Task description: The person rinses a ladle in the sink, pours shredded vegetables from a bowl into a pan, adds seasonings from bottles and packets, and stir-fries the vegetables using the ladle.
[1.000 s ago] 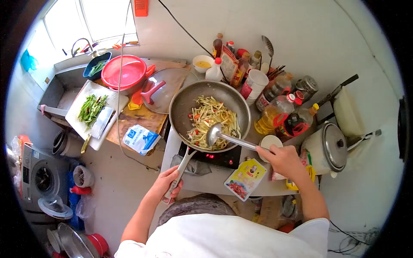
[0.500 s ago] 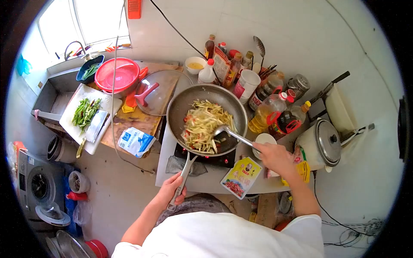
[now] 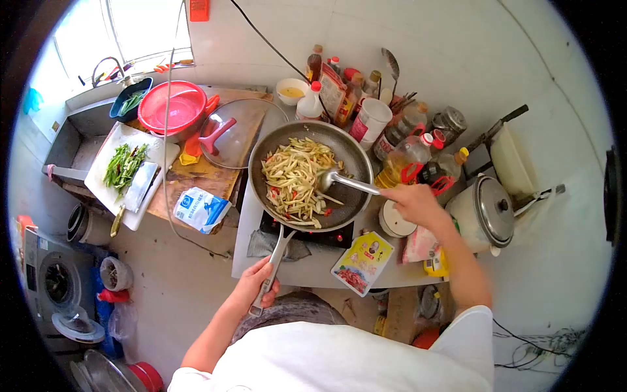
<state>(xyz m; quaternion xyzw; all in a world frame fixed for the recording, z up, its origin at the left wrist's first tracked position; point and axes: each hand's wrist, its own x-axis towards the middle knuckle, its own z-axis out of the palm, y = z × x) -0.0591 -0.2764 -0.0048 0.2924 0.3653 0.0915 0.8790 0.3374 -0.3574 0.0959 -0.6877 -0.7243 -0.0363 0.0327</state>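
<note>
My left hand [image 3: 256,287] is wrapped round the metal handle of a frying pan [image 3: 353,207] that sits over a dark induction cooker [image 3: 333,238]. Inside the pan lie pale sliced vegetable strips [image 3: 292,171] with bits of red pepper. In my right hand [image 3: 418,208] is the handle of a metal ladle [image 3: 356,183], its bowl resting among the strips at their right side. Just below the right hand stands a white lidded tub [image 3: 396,219]. A yellow seasoning packet [image 3: 364,262] lies at the counter's front edge.
Bottles [image 3: 411,157] crowd the back right, beside a lidded pot [image 3: 486,212]. On the left, a cutting board [image 3: 101,166] holds green vegetables and a cleaver [image 3: 140,186]. A glass lid [image 3: 238,130], a red basket [image 3: 172,108] and a blue-white bag [image 3: 201,210] are nearby.
The ladle and my right hand have moved upward, and the strips have shifted up and left in the pan. My left hand keeps its hold on the handle.
</note>
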